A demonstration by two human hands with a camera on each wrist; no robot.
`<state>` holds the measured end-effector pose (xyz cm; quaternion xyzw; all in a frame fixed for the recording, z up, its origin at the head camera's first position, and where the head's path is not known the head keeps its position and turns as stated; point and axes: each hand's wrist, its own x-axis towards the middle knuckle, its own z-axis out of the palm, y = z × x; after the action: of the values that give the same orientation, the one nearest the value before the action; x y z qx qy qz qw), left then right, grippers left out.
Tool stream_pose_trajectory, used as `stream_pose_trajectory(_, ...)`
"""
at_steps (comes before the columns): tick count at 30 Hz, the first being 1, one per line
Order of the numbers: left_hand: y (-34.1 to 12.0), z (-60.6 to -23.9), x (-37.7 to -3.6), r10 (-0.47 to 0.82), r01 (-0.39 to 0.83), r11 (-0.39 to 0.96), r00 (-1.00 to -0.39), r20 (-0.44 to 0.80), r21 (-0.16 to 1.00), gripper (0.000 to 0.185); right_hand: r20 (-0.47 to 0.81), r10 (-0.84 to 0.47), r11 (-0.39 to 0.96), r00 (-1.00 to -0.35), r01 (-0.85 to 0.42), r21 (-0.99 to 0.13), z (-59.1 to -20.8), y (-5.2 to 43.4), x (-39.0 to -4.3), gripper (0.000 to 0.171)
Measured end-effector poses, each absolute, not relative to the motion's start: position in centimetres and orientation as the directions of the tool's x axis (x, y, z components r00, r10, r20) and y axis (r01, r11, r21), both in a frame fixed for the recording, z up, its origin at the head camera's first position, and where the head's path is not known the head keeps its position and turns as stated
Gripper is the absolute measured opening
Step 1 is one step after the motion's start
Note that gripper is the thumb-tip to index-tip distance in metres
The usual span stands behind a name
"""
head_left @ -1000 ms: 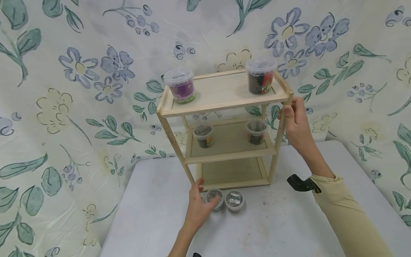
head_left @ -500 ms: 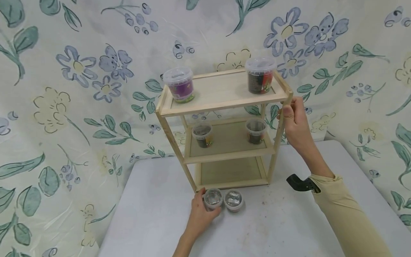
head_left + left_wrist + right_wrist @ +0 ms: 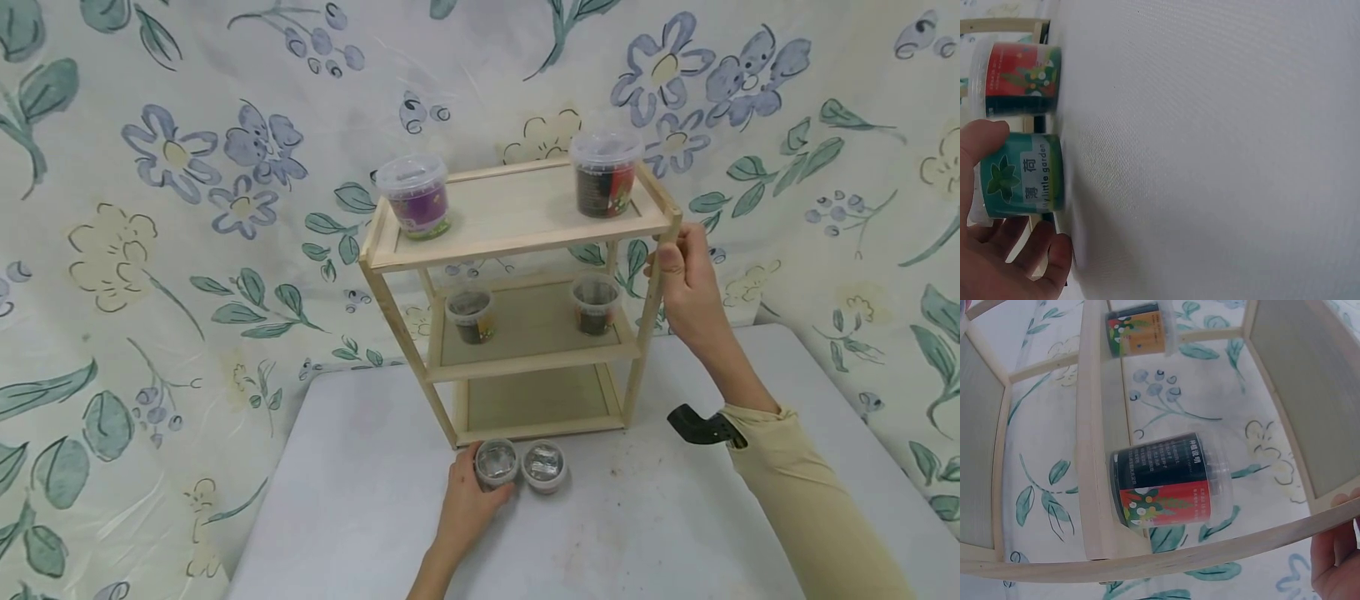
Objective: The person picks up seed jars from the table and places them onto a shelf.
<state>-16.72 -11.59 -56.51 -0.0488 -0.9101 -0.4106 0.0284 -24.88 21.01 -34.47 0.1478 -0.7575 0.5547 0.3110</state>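
A three-tier wooden shelf rack (image 3: pixel 525 367) stands on the table. My right hand (image 3: pixel 690 287) grips its right post near the top. At the rack's front left foot, my left hand (image 3: pixel 467 507) holds a small lidded plastic cup (image 3: pixel 497 467), thumb on one side and fingers on the other. In the left wrist view that cup (image 3: pixel 1019 178) has a green label with a leaf and the words "My little garden". Beside it stands another lidded cup (image 3: pixel 544 468), red-labelled (image 3: pixel 1022 72) in the left wrist view.
On the top tier are a purple-labelled cup (image 3: pixel 418 204) and a black-and-red cup (image 3: pixel 603 179). Two more cups, a left one (image 3: pixel 472 321) and a right one (image 3: pixel 595 308), stand on the middle tier. A flowered sheet (image 3: pixel 187 275) hangs behind the white table (image 3: pixel 360 483).
My left hand has lowered slightly from above the left table cup and closed round it. My right hand stays on the post. The whole view has shifted slightly.
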Motion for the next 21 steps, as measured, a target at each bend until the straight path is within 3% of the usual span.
stream_pose_trajectory(11,-11.7,-56.6,-16.7,0.052,0.085,0.652,-0.996,0.067,0.753,0.080,0.610,0.106,0.353,-0.786,-0.543,-0.762,-34.4,20.9,-24.6,0.038)
stream_pose_trajectory(21,-12.1,-55.2,-17.1,0.050,0.177,0.634,-0.981,0.188,0.752,0.076,0.619,0.111,0.357,-0.778,-0.550,-0.755,-34.5,21.0,-24.7,0.039)
